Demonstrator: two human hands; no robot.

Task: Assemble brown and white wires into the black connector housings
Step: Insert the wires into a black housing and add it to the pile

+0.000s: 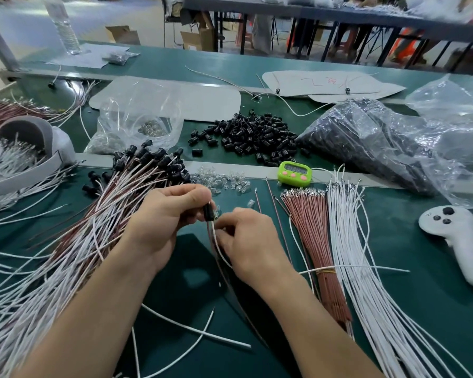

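Note:
My left hand (167, 214) grips a small black connector housing (209, 212) above the green table. My right hand (246, 241) pinches a white wire (221, 252) just below the housing, with a brown wire running down beside it. A bundle of brown wires (316, 241) and a spread of white wires (366, 255) lie to the right. Loose black housings (246, 137) are heaped further back. A large pile of brown and white wires with housings on their ends (99, 230) fans out on the left.
A green timer (294, 173) sits at the table seam beside small clear bulbs (224, 181). A white controller (459, 238) lies at the right. Plastic bags (380, 140) of black parts lie at the back right, a clear bag (137, 118) at the back left.

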